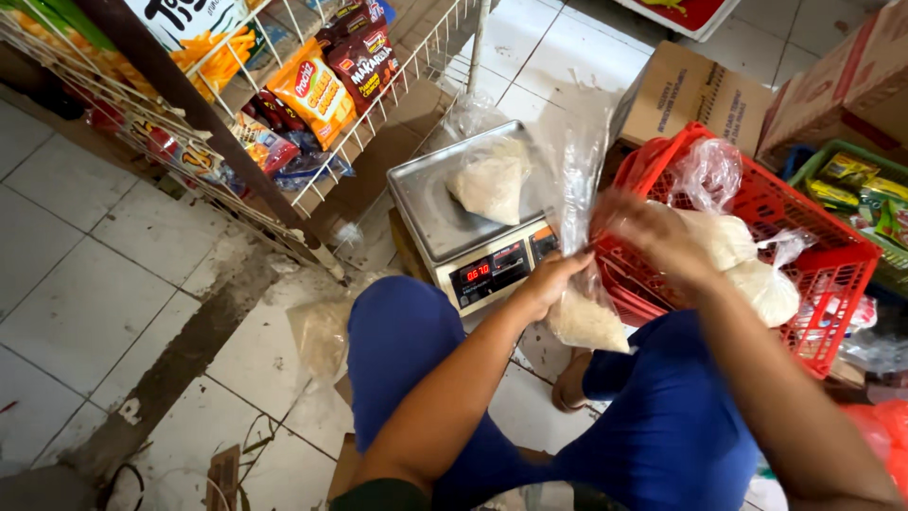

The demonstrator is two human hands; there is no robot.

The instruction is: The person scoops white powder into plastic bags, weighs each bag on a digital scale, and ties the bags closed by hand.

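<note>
Both hands' grip [605, 251] pinches the clear rice bag [584, 317] shut.

White floor tiles [85, 284] run across the room, stained, with a dark worn strip [189, 360] cutting diagonally through them. A white wire rack [378, 104] of snack packets leans in at the upper left. Brown cardboard boxes [690, 95] stand at the upper right. Daylight falls evenly, with soft shadows.

A clear plastic bag [581, 284] hangs upright at frame centre, its bottom filled with white grains. Its long empty neck is stretched upward, thin and crinkled.
</note>
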